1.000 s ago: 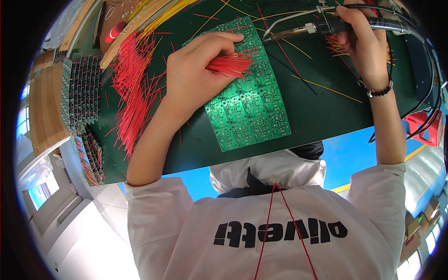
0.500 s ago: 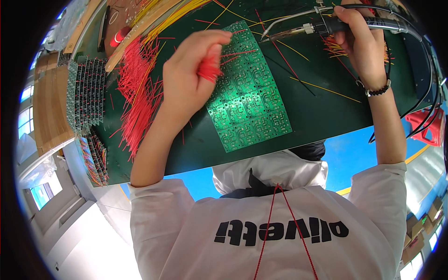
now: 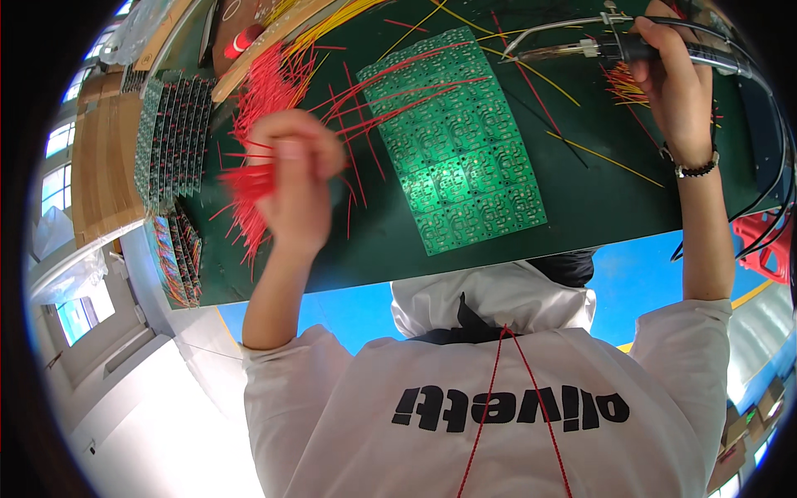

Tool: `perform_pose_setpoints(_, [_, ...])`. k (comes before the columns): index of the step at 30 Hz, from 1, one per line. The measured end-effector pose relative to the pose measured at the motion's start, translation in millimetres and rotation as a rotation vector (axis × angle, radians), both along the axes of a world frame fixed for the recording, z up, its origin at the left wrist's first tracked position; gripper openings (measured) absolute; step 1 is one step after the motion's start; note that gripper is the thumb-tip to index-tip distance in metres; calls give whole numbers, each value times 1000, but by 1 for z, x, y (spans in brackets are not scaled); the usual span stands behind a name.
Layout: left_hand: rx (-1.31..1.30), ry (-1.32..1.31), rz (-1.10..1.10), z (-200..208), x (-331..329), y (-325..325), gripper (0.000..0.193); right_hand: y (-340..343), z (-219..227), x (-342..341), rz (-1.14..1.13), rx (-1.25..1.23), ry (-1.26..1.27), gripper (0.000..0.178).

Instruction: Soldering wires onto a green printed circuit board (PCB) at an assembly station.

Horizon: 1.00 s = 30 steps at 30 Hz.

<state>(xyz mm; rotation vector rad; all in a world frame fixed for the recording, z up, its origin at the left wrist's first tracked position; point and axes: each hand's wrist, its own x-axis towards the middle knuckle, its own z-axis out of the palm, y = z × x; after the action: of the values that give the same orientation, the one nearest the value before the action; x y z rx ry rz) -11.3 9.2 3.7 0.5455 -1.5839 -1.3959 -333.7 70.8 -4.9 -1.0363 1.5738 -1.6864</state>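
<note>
My left hand (image 3: 297, 178), somewhat blurred, is closed round a bunch of red wires (image 3: 247, 181) to the left of the green circuit board panel (image 3: 477, 187). Several red wires (image 3: 365, 93) run from near that hand across the panel's far left part. Whether their near ends are in my fingers is hard to tell. At the far right my right hand (image 3: 677, 87) grips a soldering iron (image 3: 621, 50) with a thin curved metal tube (image 3: 554, 26) fixed above it. The iron's tip points left, just past the panel's far right corner, apart from the board.
A pile of red wires (image 3: 270, 79) lies left, beside a wooden strip (image 3: 278, 41). Stacked boards (image 3: 170, 145) stand at the left edge. Loose yellow wires (image 3: 610, 158) and a red-and-yellow wire bunch (image 3: 624, 85) lie right. Black cables (image 3: 779, 158) hang at the far right.
My left hand has moved left off the panel with its red wires, toward the pile. More red wires now stretch over the panel. My right hand still holds the iron; the whole view has shifted slightly.
</note>
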Motion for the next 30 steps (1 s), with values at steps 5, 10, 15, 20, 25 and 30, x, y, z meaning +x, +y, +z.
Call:
perform_pose_setpoints(5, [-164,37,-21,2,5,-3,19,-1,-5,-6,31,-3,-3,17])
perform_pose_setpoints(10, [13,235,-143,6,20,-8,17,-3,-6,-7,41,-31,-60,15])
perform_pose_setpoints(15, [99,249,-98,8,29,-7,24,-4,-9,-17,54,-65,-90,16])
perform_pose_setpoints(20, [-2,258,-33,18,34,-3,28,-1,-15,-30,-33,51,-98,17])
perform_pose_setpoints(25, [145,95,35,3,33,4,30,-3,-13,-22,-34,-39,-102,18])
perform_pose_setpoints(30, [55,218,6,13,37,-1,32,1,-17,-37,13,-18,-151,18])
